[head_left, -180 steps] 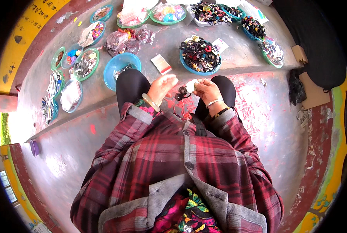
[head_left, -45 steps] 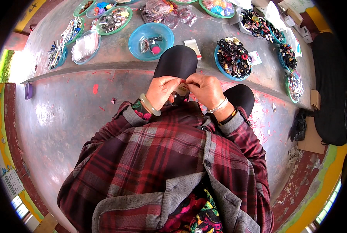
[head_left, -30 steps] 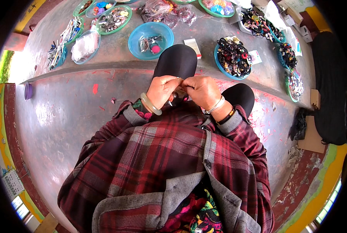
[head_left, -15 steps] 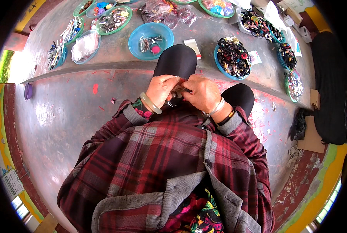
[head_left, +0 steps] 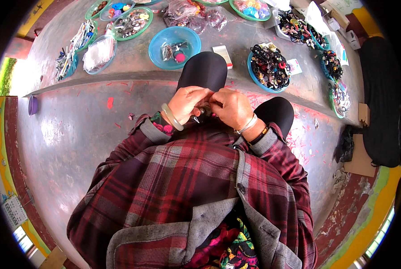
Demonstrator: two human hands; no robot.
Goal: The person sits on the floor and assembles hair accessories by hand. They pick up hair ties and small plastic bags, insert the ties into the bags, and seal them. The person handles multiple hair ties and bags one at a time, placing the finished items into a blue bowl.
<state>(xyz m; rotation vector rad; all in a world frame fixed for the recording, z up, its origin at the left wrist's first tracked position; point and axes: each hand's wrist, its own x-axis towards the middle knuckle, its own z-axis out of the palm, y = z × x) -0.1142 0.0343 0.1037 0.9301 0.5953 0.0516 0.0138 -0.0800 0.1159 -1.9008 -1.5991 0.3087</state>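
Near the frame's centre, the left hand (head_left: 188, 102) and right hand (head_left: 231, 106) pinch a small dark piece (head_left: 203, 112) together above the knees. A loosened grip could drop it onto the littered floor (head_left: 74, 134).

A small dark piece (head_left: 203, 112), mostly hidden, sits pinched between the fingertips of the 2 hands above the knees. Its kind cannot be told. A thin pale tip pokes out below it.
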